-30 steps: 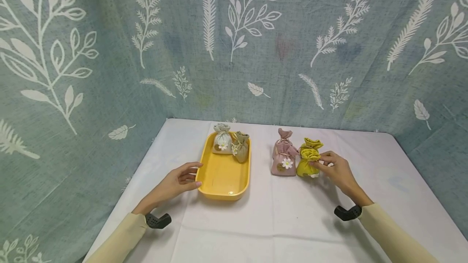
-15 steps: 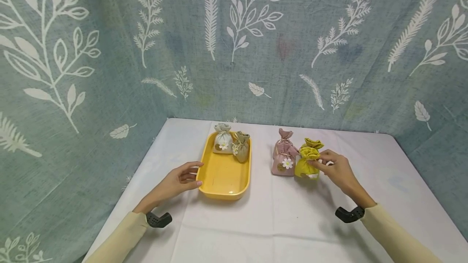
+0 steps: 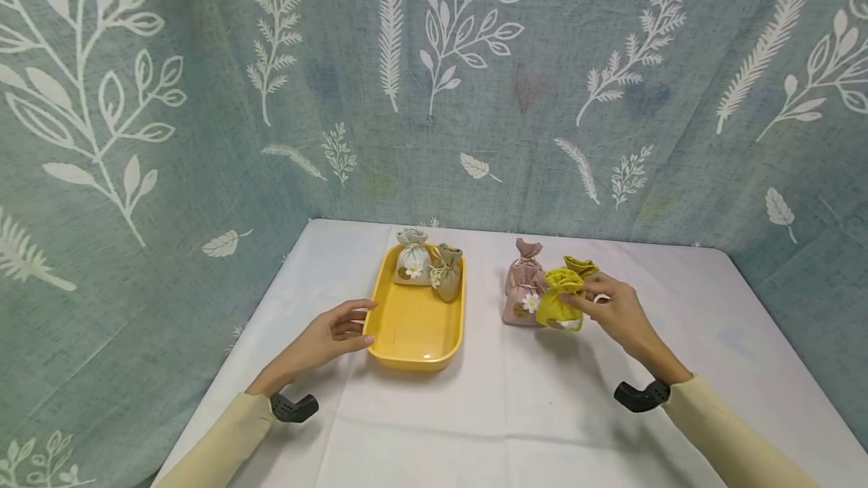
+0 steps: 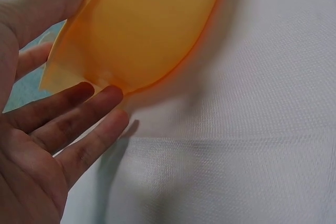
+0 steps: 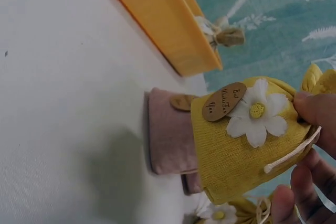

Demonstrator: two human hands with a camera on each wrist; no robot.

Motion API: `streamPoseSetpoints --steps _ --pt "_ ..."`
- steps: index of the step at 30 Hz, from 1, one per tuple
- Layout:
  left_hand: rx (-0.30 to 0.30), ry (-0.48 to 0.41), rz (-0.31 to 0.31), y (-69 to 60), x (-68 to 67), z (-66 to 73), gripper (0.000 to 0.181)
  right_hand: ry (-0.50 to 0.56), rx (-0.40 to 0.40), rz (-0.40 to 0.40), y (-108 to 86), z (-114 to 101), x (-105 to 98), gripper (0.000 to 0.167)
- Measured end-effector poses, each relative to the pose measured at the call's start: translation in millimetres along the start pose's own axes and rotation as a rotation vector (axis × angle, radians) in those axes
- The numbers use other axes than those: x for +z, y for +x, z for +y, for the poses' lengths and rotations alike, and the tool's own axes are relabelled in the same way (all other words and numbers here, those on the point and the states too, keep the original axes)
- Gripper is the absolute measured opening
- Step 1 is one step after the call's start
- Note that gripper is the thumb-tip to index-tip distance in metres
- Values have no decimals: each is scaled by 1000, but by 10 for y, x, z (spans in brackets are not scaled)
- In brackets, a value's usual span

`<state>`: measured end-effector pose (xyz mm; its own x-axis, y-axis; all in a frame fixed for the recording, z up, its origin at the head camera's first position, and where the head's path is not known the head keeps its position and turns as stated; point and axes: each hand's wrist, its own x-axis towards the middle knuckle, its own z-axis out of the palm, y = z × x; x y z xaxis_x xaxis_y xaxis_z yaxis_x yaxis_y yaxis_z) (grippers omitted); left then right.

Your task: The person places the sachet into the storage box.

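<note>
My right hand (image 3: 620, 315) pinches the neck of a yellow-green pouch (image 3: 560, 306), which in the right wrist view shows a white flower and a brown oval tag (image 5: 224, 102). A second yellow-green pouch (image 3: 581, 265) stands just behind it. Two pink pouches, the front one (image 3: 519, 306) with a flower, are to the left of the held pouch. My left hand (image 3: 332, 339) touches the left rim of the yellow tray (image 3: 415, 326), thumb and fingers spread along its wall (image 4: 142, 30).
Inside the tray's far end sit a whitish pouch (image 3: 414, 262) with a flower and an olive-brown pouch (image 3: 447, 277). A white cloth (image 3: 475, 428) covers the table, and a patterned green curtain (image 3: 380, 149) hangs behind and at the sides.
The yellow-green pouch in my right hand has moved left, over part of the front pink pouch, uncovering more of the pouch behind. My left hand and the tray have stayed in place.
</note>
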<state>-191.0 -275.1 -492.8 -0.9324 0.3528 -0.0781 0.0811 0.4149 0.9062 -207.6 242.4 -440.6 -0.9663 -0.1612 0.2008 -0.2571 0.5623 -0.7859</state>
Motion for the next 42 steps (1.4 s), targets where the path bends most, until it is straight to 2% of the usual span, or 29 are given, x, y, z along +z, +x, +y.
streamPoseSetpoints --steps 16,26,35,42 --pt "25 12 13 -14 11 14 71 33 -11 -24 119 -212 142 27" --pt "13 2 7 -26 8 5 70 66 -36 -47 231 -369 302 30" --pt "23 3 9 -20 16 -16 70 108 -95 -62 319 -491 460 27" --pt "22 -4 9 -10 15 -37 70 124 -147 -77 406 -593 607 37"
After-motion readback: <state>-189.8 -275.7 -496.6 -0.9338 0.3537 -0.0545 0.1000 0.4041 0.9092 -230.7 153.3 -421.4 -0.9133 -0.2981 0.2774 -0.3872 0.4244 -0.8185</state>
